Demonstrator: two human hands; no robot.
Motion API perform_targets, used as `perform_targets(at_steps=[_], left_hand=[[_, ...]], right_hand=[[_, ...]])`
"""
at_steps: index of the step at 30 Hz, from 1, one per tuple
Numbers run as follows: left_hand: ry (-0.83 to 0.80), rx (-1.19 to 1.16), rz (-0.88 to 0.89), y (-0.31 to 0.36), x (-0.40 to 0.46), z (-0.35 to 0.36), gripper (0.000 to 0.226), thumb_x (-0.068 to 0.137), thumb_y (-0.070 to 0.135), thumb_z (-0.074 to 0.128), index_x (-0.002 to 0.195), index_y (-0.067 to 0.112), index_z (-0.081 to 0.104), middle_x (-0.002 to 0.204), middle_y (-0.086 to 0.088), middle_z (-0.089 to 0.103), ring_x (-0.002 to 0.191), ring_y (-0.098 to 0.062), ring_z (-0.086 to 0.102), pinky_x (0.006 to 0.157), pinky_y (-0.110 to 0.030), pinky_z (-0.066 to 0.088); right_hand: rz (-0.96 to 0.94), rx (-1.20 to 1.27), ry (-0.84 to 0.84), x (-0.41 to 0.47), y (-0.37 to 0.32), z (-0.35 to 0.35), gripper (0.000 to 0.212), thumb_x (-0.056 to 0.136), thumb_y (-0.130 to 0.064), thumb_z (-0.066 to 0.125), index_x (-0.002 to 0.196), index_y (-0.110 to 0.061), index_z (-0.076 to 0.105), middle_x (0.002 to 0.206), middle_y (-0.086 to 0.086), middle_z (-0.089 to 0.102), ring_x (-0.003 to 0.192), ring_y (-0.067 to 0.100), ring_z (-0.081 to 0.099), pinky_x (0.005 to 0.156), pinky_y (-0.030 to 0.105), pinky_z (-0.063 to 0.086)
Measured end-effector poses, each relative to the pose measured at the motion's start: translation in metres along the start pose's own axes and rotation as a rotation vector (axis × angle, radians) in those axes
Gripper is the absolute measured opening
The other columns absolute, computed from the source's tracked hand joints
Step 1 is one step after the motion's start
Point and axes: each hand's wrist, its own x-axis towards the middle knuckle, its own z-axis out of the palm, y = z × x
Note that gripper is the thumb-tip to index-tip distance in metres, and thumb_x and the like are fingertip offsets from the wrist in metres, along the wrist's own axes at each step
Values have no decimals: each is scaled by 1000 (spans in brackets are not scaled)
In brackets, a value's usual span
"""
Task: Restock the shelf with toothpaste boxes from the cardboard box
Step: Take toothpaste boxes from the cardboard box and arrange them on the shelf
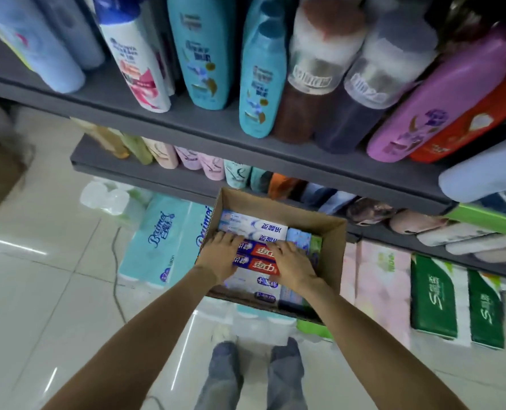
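Note:
An open cardboard box (pixel 331 250) stands below me on packs of tissue, filled with toothpaste boxes lying flat. Two white-blue toothpaste boxes (pixel 254 227) lie at its far side, and two red-and-blue toothpaste boxes (pixel 260 257) lie in the middle. Both my hands are inside the box. My left hand (pixel 220 255) lies on the left ends of the red-and-blue boxes, fingers curled over them. My right hand (pixel 291 263) covers their right ends, fingers bent around the edge. More white boxes (pixel 254 284) lie nearer to me.
Grey shelves (pixel 186 119) above the box carry shampoo bottles (pixel 204 51); a lower shelf (pixel 157 173) holds smaller bottles. Blue tissue packs (pixel 157 241) stand left of the box and green packs (pixel 432 300) to the right. My feet are on the tiled floor (pixel 47 261).

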Motion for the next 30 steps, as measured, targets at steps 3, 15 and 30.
perform_targets(at_steps=[3, 15, 30], left_hand=[[9, 20, 27, 3, 24, 12, 69, 89, 33, 58, 145, 17, 21, 149, -8, 27, 137, -28, 24, 110, -42, 25], [47, 41, 187, 3, 56, 24, 90, 79, 49, 66, 148, 25, 12, 143, -10, 35, 131, -29, 34, 109, -43, 28], [182, -1483, -116, 59, -63, -110, 63, 76, 22, 76, 117, 26, 29, 103, 10, 59, 87, -3, 63, 81, -23, 51]], right_hand=[[33, 51, -76, 28, 7, 17, 97, 74, -44, 73, 148, -21, 15, 144, 10, 32, 133, 30, 30, 107, 45, 32], [-10, 182, 137, 9, 22, -21, 94, 68, -50, 74, 142, -23, 24, 134, 2, 41, 121, 17, 38, 96, 34, 42], [93, 1589, 301, -118, -65, -116, 44, 91, -9, 57, 127, -27, 41, 116, -10, 59, 97, 0, 63, 84, 25, 54]])
